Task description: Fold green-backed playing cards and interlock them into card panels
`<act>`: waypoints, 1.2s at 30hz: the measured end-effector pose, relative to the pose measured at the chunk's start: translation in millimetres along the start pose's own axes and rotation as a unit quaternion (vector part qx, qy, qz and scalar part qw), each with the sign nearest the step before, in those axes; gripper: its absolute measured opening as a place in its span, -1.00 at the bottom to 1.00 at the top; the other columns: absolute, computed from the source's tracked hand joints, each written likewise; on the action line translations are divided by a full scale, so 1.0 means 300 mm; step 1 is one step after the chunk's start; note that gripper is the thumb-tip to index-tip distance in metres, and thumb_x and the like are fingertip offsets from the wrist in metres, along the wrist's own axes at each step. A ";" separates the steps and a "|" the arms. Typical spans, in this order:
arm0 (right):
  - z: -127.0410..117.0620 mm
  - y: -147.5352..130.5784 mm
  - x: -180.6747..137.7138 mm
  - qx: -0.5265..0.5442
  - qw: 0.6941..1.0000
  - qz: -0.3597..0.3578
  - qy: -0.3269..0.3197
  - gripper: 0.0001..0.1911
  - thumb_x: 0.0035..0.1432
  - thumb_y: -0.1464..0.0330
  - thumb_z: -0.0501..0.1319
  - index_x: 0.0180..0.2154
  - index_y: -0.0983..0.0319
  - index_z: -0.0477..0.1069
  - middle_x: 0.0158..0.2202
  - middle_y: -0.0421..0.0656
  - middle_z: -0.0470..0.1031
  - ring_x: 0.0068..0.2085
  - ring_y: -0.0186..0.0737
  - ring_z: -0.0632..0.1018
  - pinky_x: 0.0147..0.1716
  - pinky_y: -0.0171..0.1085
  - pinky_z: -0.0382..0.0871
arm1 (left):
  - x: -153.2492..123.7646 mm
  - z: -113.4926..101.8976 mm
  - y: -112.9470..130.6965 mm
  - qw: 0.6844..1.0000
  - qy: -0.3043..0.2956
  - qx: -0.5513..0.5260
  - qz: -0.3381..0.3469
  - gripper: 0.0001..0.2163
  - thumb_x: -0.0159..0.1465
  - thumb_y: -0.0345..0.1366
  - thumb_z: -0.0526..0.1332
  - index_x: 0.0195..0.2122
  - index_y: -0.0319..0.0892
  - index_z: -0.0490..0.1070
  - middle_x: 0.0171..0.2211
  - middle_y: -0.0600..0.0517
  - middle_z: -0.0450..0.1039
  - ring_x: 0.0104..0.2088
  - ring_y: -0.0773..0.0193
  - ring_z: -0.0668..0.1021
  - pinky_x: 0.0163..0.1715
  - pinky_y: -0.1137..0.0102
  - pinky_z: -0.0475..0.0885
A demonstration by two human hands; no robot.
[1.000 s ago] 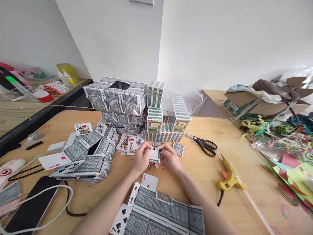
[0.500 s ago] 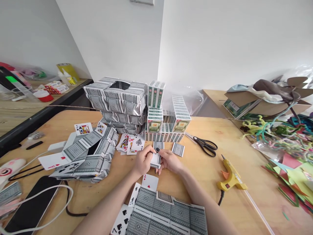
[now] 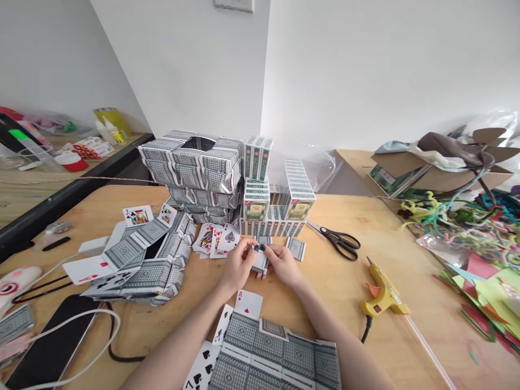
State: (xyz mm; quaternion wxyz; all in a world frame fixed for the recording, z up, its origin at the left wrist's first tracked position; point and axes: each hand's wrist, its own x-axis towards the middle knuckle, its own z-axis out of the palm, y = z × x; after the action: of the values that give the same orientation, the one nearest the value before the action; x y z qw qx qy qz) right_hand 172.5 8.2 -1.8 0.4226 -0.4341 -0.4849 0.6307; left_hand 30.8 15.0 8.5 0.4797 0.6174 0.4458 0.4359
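Note:
Both my hands meet over the middle of the table, closed on one playing card [image 3: 260, 264] with a patterned back. My left hand [image 3: 239, 265] pinches its left side and top. My right hand [image 3: 283, 264] grips the right side, thumb on top and fingertips showing underneath. Beyond them lies a folded card [image 3: 265, 240], and to the right another folded card [image 3: 296, 248]. Nearer me is a panel of interlocked cards [image 3: 270, 352], with an ace of diamonds [image 3: 248, 304] and a seven of spades [image 3: 200, 366] at its edge.
Card-built boxes [image 3: 190, 162] are stacked at the back left, beside cased card decks [image 3: 257, 208]. A partly built card box [image 3: 162, 271] stands left. Black-handled scissors [image 3: 340, 242] and a yellow glue gun [image 3: 382, 292] lie right. A phone [image 3: 52, 341] and cables lie front left.
My left fingers and right thumb have come together at the card's top edge, and less of its pale face shows. The other things stay in place; the view has shifted slightly.

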 end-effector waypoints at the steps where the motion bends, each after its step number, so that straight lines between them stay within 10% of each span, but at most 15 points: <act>1: 0.000 -0.001 -0.001 -0.006 1.000 -0.006 0.005 -0.62 0.07 0.03 0.09 -0.42 0.24 0.33 -0.68 -0.27 0.36 -0.67 -0.27 0.45 -0.68 -0.29 0.37 | 0.003 0.001 -0.003 1.000 0.015 0.017 0.002 -0.84 0.16 -0.24 0.08 -0.24 -0.16 0.26 -0.50 0.11 0.33 -0.51 0.34 0.39 -0.51 0.47 0.27; 25: -0.017 -0.014 -0.015 -0.231 0.963 -0.137 0.025 -0.70 0.15 0.22 0.05 -0.51 0.21 0.40 -0.55 -0.18 0.41 -0.49 -0.24 0.41 -0.47 -0.29 0.26 | 0.041 -0.019 -0.018 0.995 0.020 -0.071 -0.063 -0.83 0.09 -0.23 0.15 -0.43 -0.22 0.43 -0.46 0.03 0.42 -0.41 0.27 0.44 -0.40 0.41 0.32; 36: -0.009 -0.030 -0.017 -0.188 0.980 -0.053 0.047 -0.63 0.05 0.27 0.08 -0.70 0.22 0.05 -0.71 -0.33 0.04 -0.63 -0.44 0.10 -0.64 -0.38 -0.07 | 0.037 -0.028 -0.045 0.991 -0.012 0.104 0.081 -0.89 0.18 -0.31 0.10 -0.41 -0.19 0.37 -0.43 0.05 0.37 -0.37 0.32 0.44 -0.35 0.45 0.34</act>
State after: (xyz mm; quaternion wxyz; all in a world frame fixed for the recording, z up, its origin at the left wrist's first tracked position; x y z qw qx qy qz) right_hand 177.5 5.5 7.3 0.3887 -0.5090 -0.5966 0.4837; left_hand 23.2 29.5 -2.2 0.3812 0.7034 0.4313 0.4171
